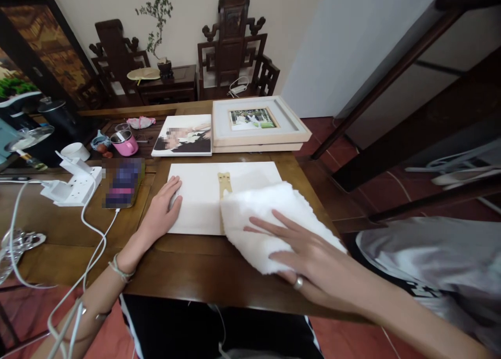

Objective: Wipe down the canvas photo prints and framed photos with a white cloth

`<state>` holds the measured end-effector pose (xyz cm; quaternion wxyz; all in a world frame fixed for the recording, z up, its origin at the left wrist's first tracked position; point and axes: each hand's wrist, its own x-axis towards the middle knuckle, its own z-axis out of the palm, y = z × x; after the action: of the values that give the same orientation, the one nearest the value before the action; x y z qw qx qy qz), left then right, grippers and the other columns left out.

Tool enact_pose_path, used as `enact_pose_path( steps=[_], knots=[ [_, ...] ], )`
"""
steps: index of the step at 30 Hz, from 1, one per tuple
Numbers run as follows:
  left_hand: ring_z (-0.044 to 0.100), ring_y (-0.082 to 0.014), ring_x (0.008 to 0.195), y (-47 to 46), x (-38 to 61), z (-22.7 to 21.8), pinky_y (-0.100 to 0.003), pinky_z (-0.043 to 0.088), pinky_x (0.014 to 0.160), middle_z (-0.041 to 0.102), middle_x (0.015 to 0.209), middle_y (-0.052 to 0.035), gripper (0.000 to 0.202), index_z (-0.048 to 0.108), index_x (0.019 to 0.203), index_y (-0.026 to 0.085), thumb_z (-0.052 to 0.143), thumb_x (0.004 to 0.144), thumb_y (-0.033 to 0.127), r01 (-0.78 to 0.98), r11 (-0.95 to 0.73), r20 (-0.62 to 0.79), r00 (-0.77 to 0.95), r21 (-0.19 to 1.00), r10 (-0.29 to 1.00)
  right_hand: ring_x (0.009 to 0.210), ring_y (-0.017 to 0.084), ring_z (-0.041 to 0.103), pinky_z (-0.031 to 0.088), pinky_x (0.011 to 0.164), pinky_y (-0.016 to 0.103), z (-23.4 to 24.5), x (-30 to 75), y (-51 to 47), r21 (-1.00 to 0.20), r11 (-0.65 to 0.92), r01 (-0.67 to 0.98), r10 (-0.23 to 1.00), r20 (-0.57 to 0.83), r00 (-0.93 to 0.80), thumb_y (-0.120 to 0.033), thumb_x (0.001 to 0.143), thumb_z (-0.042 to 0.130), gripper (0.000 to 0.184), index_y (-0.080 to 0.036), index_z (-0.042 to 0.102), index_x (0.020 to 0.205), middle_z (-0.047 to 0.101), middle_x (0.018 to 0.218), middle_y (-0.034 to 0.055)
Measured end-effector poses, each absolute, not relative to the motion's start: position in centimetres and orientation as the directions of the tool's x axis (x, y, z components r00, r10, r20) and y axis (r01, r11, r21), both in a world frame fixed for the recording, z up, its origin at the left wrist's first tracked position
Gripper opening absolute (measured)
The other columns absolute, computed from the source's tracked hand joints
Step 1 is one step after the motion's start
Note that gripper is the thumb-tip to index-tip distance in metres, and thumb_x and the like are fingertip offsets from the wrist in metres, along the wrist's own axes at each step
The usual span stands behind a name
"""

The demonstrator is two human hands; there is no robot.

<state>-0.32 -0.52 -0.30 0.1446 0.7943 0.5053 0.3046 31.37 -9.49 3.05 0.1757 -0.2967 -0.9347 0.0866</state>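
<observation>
A white flat panel (203, 192), the back of a picture frame with a small tan stand piece (224, 184), lies on the wooden table (183, 267) in front of me. My left hand (162, 210) rests flat on the panel's left edge, fingers stretched out. My right hand (297, 247) presses flat on a white fluffy cloth (266, 218) that covers the panel's right part, fingers spread.
Behind the panel lie a frameless photo print (183, 135) and stacked light-wood frames (258, 125). To the left are a phone (122, 182) on a white cable, a white power strip (72, 184), a pink mug (125, 142) and a white bowl. Carved chairs stand at the wall.
</observation>
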Motion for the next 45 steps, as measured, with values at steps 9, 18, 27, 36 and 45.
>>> enact_pose_path(
  steps=[9, 18, 27, 36, 45],
  knots=[
    [0.040, -0.0247, 0.136, -0.6, -0.3, -0.1, -0.049, 0.030, 0.115, 0.049, 0.142, -0.0152, 0.042, 0.054, 0.129, 0.013, 0.046, 0.091, 0.028, 0.715, -0.424, 0.313, 0.292, 0.556, 0.904, 0.125, 0.033, 0.050, 0.036, 0.107, 0.059, 1.6, 32.6, 1.0, -0.175, 0.704, 0.688, 0.702, 0.321, -0.636, -0.025, 0.094, 0.038, 0.028, -0.015, 0.064, 0.100, 0.057, 0.130, 0.0194],
    [0.038, -0.0244, 0.137, -0.6, -0.3, -0.1, -0.046, 0.029, 0.116, 0.047, 0.142, -0.0180, 0.044, 0.054, 0.129, 0.007, 0.044, 0.092, 0.028, 0.717, -0.420, 0.304, 0.295, 0.556, 0.906, 0.132, 0.032, 0.041, 0.029, 0.109, 0.062, 1.3, 31.8, -0.6, -0.166, 0.715, 0.680, 0.691, 0.320, -0.648, -0.020, 0.093, 0.039, 0.025, -0.015, 0.064, 0.093, 0.064, 0.120, 0.0191],
    [0.039, -0.0252, 0.136, -0.4, -0.3, -0.4, -0.046, 0.030, 0.115, 0.048, 0.141, -0.0202, 0.046, 0.053, 0.129, 0.004, 0.043, 0.092, 0.028, 0.724, -0.444, 0.324, 0.311, 0.528, 0.893, 0.138, 0.031, 0.032, 0.026, 0.111, 0.061, 2.7, 31.3, -10.5, -0.208, 0.807, 0.552, 0.590, 0.299, -0.750, -0.009, 0.083, 0.046, 0.021, -0.018, 0.062, 0.072, 0.048, 0.141, 0.0157],
    [0.040, -0.0254, 0.136, -0.4, -0.5, -0.4, -0.049, 0.030, 0.114, 0.049, 0.141, -0.0174, 0.044, 0.053, 0.129, 0.009, 0.045, 0.091, 0.028, 0.721, -0.440, 0.324, 0.305, 0.535, 0.895, 0.122, 0.033, 0.053, 0.042, 0.102, 0.058, 2.0, 33.4, -2.8, -0.155, 0.714, 0.682, 0.690, 0.318, -0.650, -0.023, 0.093, 0.037, 0.025, -0.018, 0.062, 0.090, 0.055, 0.132, 0.0198],
    [0.039, -0.0254, 0.137, -0.5, -0.4, -0.2, -0.049, 0.029, 0.115, 0.048, 0.142, -0.0172, 0.043, 0.054, 0.129, 0.009, 0.045, 0.091, 0.028, 0.715, -0.424, 0.310, 0.296, 0.555, 0.904, 0.113, 0.036, 0.059, 0.046, 0.094, 0.057, 1.2, 35.2, 2.0, -0.275, 0.543, 0.793, 0.836, 0.261, -0.482, -0.035, 0.093, 0.035, 0.025, -0.024, 0.056, 0.086, 0.068, 0.092, 0.0095]
  ],
)
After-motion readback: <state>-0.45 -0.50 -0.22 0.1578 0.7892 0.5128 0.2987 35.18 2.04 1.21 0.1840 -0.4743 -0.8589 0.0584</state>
